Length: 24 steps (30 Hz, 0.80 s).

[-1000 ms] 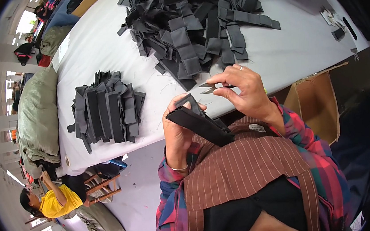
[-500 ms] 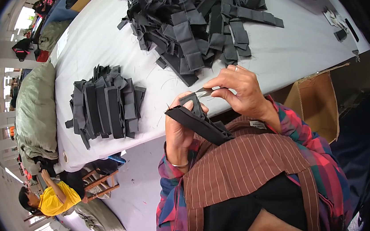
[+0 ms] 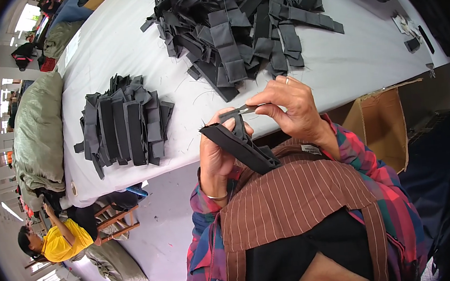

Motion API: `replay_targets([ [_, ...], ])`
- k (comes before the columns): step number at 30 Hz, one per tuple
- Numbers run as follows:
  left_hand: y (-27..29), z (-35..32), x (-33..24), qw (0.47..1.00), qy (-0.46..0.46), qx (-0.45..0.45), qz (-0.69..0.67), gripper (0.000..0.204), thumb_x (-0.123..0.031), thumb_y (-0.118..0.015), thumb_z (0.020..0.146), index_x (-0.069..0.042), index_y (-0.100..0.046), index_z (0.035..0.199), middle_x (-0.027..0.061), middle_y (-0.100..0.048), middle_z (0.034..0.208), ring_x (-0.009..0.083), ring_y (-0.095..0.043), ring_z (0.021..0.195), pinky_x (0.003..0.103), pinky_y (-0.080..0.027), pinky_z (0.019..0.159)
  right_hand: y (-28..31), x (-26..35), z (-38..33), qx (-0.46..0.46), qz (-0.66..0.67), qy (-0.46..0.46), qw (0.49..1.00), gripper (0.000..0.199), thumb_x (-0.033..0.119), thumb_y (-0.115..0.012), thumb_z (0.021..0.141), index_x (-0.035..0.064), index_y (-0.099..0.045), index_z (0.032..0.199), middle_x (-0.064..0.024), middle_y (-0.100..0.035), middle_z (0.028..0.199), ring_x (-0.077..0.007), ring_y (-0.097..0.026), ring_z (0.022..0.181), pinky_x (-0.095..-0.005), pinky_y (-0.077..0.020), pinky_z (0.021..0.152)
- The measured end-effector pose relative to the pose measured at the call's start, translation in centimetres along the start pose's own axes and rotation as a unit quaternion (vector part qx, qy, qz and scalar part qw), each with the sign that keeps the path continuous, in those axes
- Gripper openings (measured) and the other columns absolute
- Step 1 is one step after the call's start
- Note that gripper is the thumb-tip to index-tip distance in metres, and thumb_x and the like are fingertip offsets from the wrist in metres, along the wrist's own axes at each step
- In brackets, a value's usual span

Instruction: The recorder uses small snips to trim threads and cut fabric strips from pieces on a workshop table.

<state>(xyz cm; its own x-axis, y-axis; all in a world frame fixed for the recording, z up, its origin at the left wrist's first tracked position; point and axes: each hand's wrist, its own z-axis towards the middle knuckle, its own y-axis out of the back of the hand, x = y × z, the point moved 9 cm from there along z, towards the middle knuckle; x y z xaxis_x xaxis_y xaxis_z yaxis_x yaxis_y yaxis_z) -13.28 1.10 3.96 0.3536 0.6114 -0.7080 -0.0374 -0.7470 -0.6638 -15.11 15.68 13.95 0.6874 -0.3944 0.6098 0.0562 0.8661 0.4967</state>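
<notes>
My left hand [image 3: 216, 155] is closed around dark grey fabric strips [image 3: 239, 149], which hang slanting down toward the apron. Its thumb presses on a folded upper end. Thumb and fingers of my right hand [image 3: 293, 107] pinch a small metal tool that looks like thread snips [image 3: 245, 109]. The tip of the snips touches or nearly touches the upper end of the fabric; which, I cannot tell. Beyond my hands lies a large loose heap of similar grey strips [image 3: 229, 59]. A neater stack of strips [image 3: 120, 126] lies on the left part of the table.
The white-covered table [image 3: 189, 103] has its near edge just in front of me. An open cardboard box [image 3: 383, 125] stands below it at right. Large pale green sacks [image 3: 40, 131] are at left, near a person in yellow [image 3: 67, 241] and a wooden stool [image 3: 116, 218].
The snips have turned slightly and lie flatter against the fabric's upper end. Both hands keep their hold, and the whole view has shifted a little.
</notes>
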Motion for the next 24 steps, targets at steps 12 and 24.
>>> replay_targets([
  [12, -0.8, -0.1, -1.1, 0.999, -0.035, -0.007, 0.039, 0.027, -0.016, -0.058, 0.091, 0.001, -0.052, 0.111, 0.0166, -0.066, 0.084, 0.0182, -0.064, 0.071, 0.028, -0.053, 0.064, -0.1, -2.7, -0.8, -0.055, 0.14, -0.156, 0.976, 0.015, 0.018, -0.074, 0.078, 0.0105, -0.067, 0.09, -0.0024, -0.061, 0.07, -0.018, -0.055, 0.063, -0.0295, -0.0419, 0.059],
  [24, 0.7, -0.2, -1.6, 0.995, -0.069, -0.03, 0.067, 0.015, -0.007, -0.058, 0.089, -0.001, -0.06, 0.102, 0.0061, -0.065, 0.088, 0.0129, -0.063, 0.075, 0.026, -0.053, 0.067, -3.0, -2.5, -1.9, 0.11, 0.331, -0.275, 0.896, 0.014, 0.007, -0.068, 0.085, -0.0027, -0.06, 0.078, 0.005, -0.052, 0.067, -0.0022, -0.044, 0.065, -0.0205, -0.0371, 0.057],
])
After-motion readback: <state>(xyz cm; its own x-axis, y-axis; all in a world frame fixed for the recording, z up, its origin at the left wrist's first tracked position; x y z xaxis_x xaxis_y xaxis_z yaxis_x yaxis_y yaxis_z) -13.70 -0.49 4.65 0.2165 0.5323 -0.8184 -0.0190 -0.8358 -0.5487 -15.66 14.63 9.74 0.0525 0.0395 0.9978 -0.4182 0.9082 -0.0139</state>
